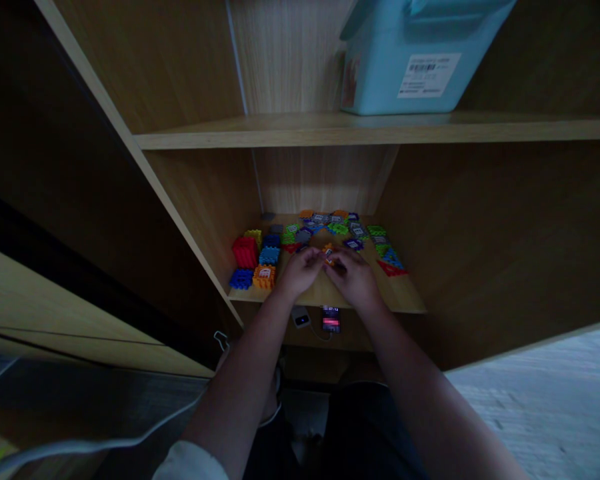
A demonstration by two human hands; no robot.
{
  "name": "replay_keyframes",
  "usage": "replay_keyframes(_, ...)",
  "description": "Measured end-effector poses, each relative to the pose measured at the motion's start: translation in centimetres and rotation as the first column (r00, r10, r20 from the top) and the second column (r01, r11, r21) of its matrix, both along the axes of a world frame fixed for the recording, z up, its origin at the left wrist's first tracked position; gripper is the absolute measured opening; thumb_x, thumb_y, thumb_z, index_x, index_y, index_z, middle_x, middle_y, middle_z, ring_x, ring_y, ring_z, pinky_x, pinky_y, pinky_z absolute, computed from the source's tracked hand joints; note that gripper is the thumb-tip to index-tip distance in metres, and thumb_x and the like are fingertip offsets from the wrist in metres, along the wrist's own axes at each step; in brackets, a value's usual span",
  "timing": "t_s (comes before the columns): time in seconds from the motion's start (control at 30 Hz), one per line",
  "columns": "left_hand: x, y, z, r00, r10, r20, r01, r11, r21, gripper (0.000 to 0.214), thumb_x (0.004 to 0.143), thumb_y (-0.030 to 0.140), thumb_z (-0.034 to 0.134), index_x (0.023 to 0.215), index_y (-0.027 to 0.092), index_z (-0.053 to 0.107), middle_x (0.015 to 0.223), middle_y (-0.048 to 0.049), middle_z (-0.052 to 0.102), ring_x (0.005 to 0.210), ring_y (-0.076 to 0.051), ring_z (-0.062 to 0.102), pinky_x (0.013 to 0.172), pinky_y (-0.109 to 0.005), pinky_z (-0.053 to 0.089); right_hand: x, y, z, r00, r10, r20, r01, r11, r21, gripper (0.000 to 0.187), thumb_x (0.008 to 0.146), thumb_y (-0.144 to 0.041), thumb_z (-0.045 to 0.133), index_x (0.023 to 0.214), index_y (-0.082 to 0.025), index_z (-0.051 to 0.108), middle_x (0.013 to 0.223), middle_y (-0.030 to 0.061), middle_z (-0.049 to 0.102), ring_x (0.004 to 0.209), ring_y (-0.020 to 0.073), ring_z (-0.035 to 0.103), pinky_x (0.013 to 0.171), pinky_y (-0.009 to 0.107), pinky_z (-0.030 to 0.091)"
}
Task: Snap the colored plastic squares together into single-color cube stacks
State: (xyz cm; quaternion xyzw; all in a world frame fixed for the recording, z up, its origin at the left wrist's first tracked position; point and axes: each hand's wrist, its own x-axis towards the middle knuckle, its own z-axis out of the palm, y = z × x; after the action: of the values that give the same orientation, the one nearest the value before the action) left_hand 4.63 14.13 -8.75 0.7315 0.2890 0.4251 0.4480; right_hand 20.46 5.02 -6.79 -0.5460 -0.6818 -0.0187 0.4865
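Both my hands meet over the lower wooden shelf [405,303]. My left hand [303,270] and my right hand [355,277] are closed together on a small orange toothed block piece [329,254] held between the fingertips. Behind them lie several flat plastic puzzle pieces [337,227] in green, blue, grey and orange. To the left stand assembled cubes: a red cube [245,252], a blue cube [269,255], an orange cube [264,277] and a low blue piece [241,278].
An upper shelf [290,130] carries a light blue plastic box [415,53] with a white label. A phone with a lit screen [331,319] and a small device on a cable [301,317] sit below the shelf edge. Cabinet walls close both sides.
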Motion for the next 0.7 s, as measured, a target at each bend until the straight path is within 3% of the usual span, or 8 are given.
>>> replay_keyframes(0.2, -0.3, -0.3, 0.5, 0.998, 0.06, -0.023, -0.06, 0.998, -0.008, 0.025, 0.106, 0.038, 0.052, 0.097, 0.023, 0.071, 0.091, -0.0023, 0.076, 0.083, -0.019, 0.07, 0.077, -0.029, 0.054, 0.2, -0.1, 0.1, 0.998, -0.06, -0.031, 0.061, 0.998, 0.035, 0.01, 0.097, -0.035, 0.072, 0.1, -0.026, 0.074, 0.114, 0.0115, 0.076, 0.105, 0.0296, 0.074, 0.094, 0.047, 0.062)
replay_keyframes(0.37, -0.5, -0.7, 1.1, 0.997, 0.062, -0.043, -0.062, 0.998, 0.01, 0.023, 0.105, 0.033, 0.054, 0.096, 0.023, 0.071, 0.092, -0.0026, 0.078, 0.09, -0.021, 0.072, 0.086, -0.032, 0.055, 0.6, 0.1, -0.1, 0.991, -0.092, -0.101, 0.098, 0.994, 0.05, 0.011, 0.096, -0.036, 0.073, 0.097, -0.026, 0.074, 0.11, 0.0099, 0.076, 0.1, 0.028, 0.074, 0.089, 0.045, 0.064)
replay_keyframes(0.57, -0.6, -0.8, 1.3, 0.997, 0.068, -0.048, -0.067, 0.997, 0.026, 0.038, 0.11, 0.045, 0.048, 0.089, 0.023, 0.071, 0.09, -0.0039, 0.077, 0.084, -0.021, 0.07, 0.084, -0.033, 0.054, 0.3, -0.2, 0.2, 0.991, -0.045, -0.129, 0.051, 0.998, 0.046, 0.016, 0.098, -0.042, 0.072, 0.099, -0.026, 0.073, 0.115, 0.011, 0.074, 0.103, 0.0274, 0.075, 0.087, 0.043, 0.067)
replay_keyframes(0.7, -0.5, -0.7, 1.1, 0.996, 0.082, -0.042, -0.081, 0.996, 0.028, 0.041, 0.109, 0.053, 0.05, 0.089, 0.023, 0.07, 0.087, -0.0029, 0.075, 0.079, -0.02, 0.068, 0.08, -0.033, 0.053, 0.2, -0.1, -0.2, 0.977, -0.021, -0.21, 0.016, 1.0, -0.023, 0.028, 0.094, -0.05, 0.076, 0.106, -0.025, 0.069, 0.112, 0.0103, 0.077, 0.096, 0.027, 0.078, 0.086, 0.044, 0.069)
